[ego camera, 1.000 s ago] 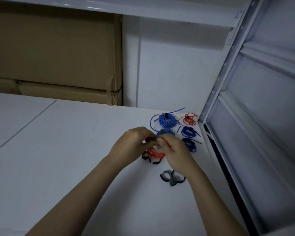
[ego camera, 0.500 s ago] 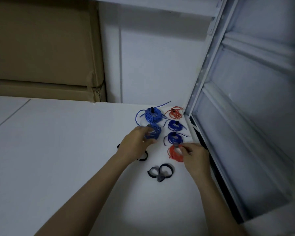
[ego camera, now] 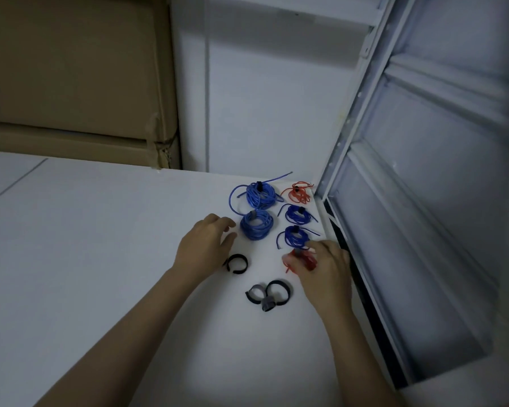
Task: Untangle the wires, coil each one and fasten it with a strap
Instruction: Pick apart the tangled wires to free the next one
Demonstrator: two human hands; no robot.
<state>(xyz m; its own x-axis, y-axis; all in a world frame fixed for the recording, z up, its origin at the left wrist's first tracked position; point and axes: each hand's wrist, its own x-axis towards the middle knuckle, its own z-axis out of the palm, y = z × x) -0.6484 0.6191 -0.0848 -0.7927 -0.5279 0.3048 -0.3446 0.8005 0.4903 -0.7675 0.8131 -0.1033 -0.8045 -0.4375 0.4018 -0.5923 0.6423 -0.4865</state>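
Fingers of my right hand (ego camera: 325,270) pinch the small red coiled wire (ego camera: 299,259) on the white table (ego camera: 100,259); my left hand (ego camera: 204,249) hovers, fingers loosely spread, beside the light-blue wire coil (ego camera: 256,226).

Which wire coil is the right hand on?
The near red coil, under the right hand at the near end of the right-hand column. The other red coil sits farthest back.
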